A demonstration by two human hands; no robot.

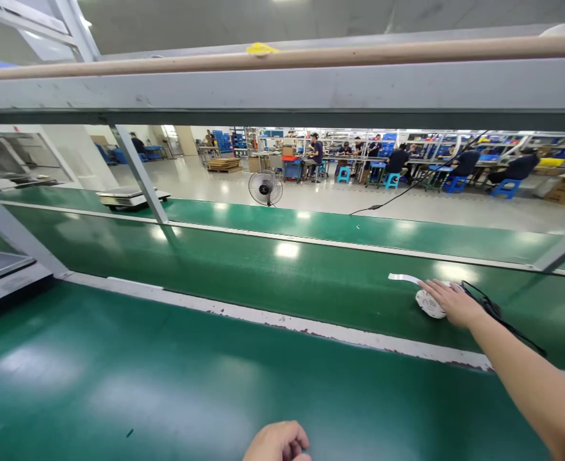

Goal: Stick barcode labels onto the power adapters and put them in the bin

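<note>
Through the head camera, my only view, I look across a green tabletop (167, 371) split lengthwise by two pale strips. My right hand (450, 302) reaches out over its middle band, toward the right end, fingers laid across a white round device (429, 305); I can't tell whether they grip it or merely rest there. That device lies just beyond the nearer pale strip (244, 314), well away from the tabletop's left edge. A thin white band (402, 278) sticks out leftward from beside my fingertips, and a black cable (491, 307) bunches behind my wrist, trailing right. My left hand (277, 442) shows low in view over the tabletop's near band, fingers loosely curled; the palm is hidden from me, so I can't say whether it holds anything. A flat scale-like unit (131, 197) sits toward the far left of the tabletop. Beyond the far edge I see a fan (265, 188), and farther back, people seated on blue stools (507, 187).
</note>
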